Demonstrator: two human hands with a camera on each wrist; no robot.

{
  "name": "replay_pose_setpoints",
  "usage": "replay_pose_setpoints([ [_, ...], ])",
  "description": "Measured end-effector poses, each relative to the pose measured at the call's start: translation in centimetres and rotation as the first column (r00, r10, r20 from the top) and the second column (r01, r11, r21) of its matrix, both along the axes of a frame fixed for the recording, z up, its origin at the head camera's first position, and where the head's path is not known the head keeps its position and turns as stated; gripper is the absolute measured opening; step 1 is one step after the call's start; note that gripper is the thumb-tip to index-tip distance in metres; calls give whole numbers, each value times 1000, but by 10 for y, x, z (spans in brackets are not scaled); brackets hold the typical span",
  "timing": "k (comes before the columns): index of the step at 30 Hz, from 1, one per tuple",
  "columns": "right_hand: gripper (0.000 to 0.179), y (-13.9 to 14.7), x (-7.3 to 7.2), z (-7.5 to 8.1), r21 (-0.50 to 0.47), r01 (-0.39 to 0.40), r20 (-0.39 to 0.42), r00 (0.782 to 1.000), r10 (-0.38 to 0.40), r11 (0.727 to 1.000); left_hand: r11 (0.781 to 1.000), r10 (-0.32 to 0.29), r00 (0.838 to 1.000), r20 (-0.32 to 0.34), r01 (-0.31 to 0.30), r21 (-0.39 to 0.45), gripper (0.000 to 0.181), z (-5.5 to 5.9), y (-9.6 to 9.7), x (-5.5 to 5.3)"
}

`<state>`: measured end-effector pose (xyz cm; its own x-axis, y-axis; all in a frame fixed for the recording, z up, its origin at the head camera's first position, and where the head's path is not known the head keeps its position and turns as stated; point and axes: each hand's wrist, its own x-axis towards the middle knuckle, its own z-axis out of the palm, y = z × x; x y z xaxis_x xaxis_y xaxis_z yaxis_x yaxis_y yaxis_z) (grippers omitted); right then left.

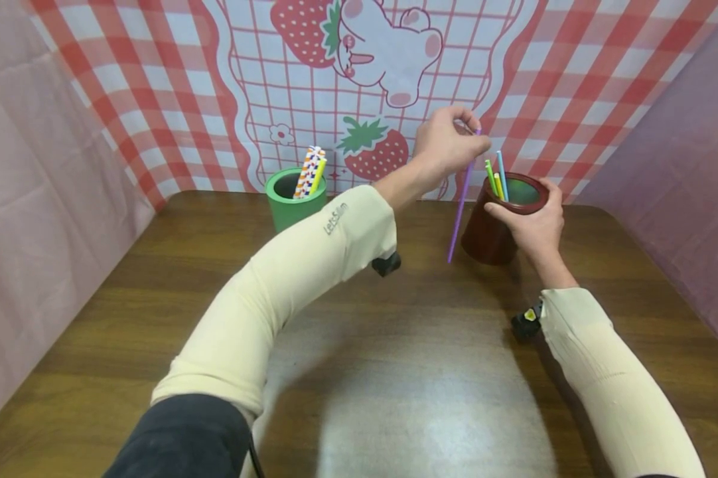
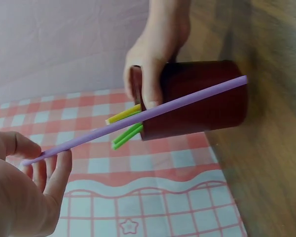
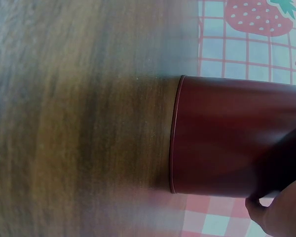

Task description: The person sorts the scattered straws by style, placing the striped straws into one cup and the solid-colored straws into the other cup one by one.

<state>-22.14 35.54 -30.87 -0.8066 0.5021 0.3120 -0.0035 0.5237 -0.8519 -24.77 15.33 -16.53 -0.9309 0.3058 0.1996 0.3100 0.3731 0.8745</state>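
Observation:
My left hand (image 1: 451, 143) pinches a purple straw (image 1: 463, 199) near its top end, and the straw hangs down at a slant just left of the dark red cup (image 1: 490, 232). In the left wrist view the purple straw (image 2: 187, 101) crosses in front of that cup (image 2: 202, 113). With thumb and fingers my right hand (image 1: 538, 222) grips the cup's rim from the right. Green, yellow and blue straws (image 1: 498, 182) stick up out of the cup, leaning on its left side. In the right wrist view the cup's lower wall (image 3: 222, 143) shows, with the right hand (image 3: 286, 212) at the edge.
A green cup (image 1: 293, 209) stands at the back left, partly behind the left forearm, holding patterned straws (image 1: 308, 172) and a yellow straw (image 1: 318, 176). A checked strawberry-print cloth (image 1: 174, 86) hangs along the back of the wooden table (image 1: 395, 318).

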Motion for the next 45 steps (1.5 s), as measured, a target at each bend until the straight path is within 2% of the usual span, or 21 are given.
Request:
replay_pose_setpoints([
  [3,99,0,0,0,1,5,-3,1000,-5,1000,997,39,999,-26,-37,72,18,7,-1,-1],
  [8,99,-1,1,0,-1,-2,12,1000,2,1000,978,73,995,-66,-58,200,20,17,-3,-2],
  [16,98,-1,-1,-1,6,7,5,1000,-7,1000,935,99,985,-142,-43,353,19,23,-3,-3],
  [19,98,0,-1,0,2,-4,7,1000,4,1000,920,101,984,-146,-37,390,20,22,-2,-3],
  [23,97,0,0,0,-2,-10,18,1000,10,1000,916,118,984,-130,-58,398,22,20,0,-4],
  [29,96,1,1,0,-1,-12,27,1000,12,1000,921,130,986,-105,-81,380,22,12,3,-6],
  [34,97,1,2,-1,-3,-11,27,1000,11,1000,934,139,984,-109,-93,346,20,-3,7,-9],
  [41,98,1,1,-1,3,-5,17,1000,5,1000,955,148,986,-78,-122,270,17,-26,14,-10],
  [45,99,0,0,0,9,2,9,1000,-2,1000,960,162,985,-60,-143,241,17,-33,17,-10],
])
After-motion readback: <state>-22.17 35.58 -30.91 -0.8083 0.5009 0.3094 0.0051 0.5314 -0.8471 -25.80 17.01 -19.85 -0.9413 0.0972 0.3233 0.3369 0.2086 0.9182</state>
